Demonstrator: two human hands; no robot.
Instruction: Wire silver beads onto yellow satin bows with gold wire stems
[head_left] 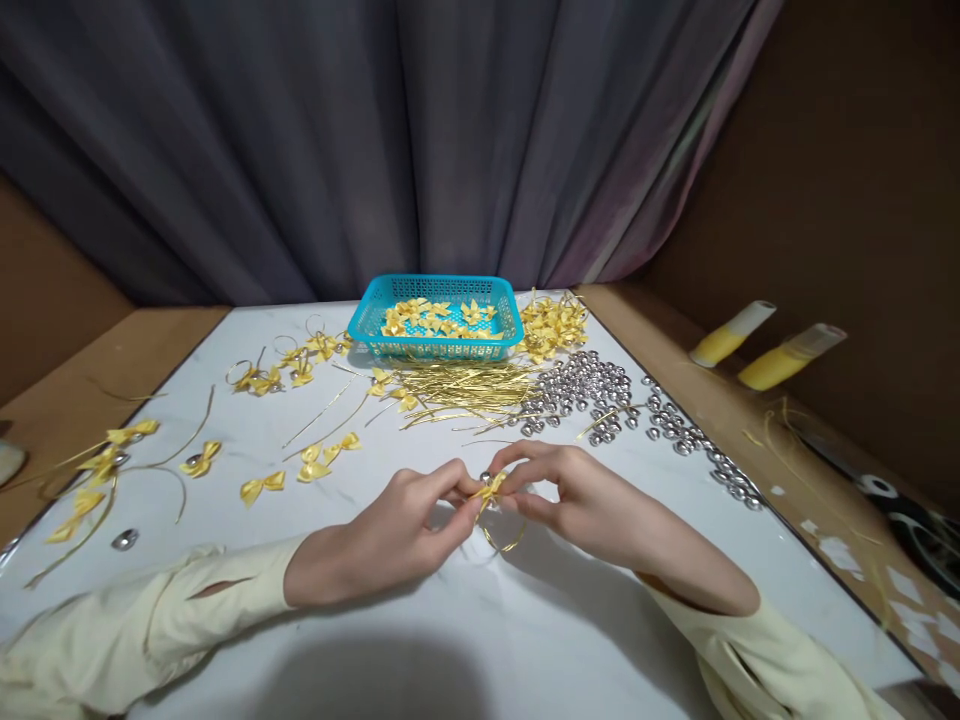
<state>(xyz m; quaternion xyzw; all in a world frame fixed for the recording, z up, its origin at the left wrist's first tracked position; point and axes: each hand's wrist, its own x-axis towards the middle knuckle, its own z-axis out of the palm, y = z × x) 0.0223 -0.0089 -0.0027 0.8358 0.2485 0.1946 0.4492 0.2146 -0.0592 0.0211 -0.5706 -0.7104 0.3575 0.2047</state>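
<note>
Near the middle of the white table (420,640), both hands meet at a small yellow ribbon bow (491,489) with a silver bead on it. My left hand (405,525) pinches the bow's left side between thumb and forefinger. From the right, my right hand (574,495) pinches the other side, its fingertips closed on the ribbon. A loop of gold wire (504,546) hangs below the bow. Beyond the hands lie a bundle of gold wires (469,388) and a heap of silver heart-shaped beads (581,380).
A blue basket (442,349) holding yellow bows stands at the back, with a yellow pile (555,325) beside it. Loose bows (262,487) and wires lie at the left. Two yellow-filled bottles (791,358) lie on the right, near paper scraps (840,553).
</note>
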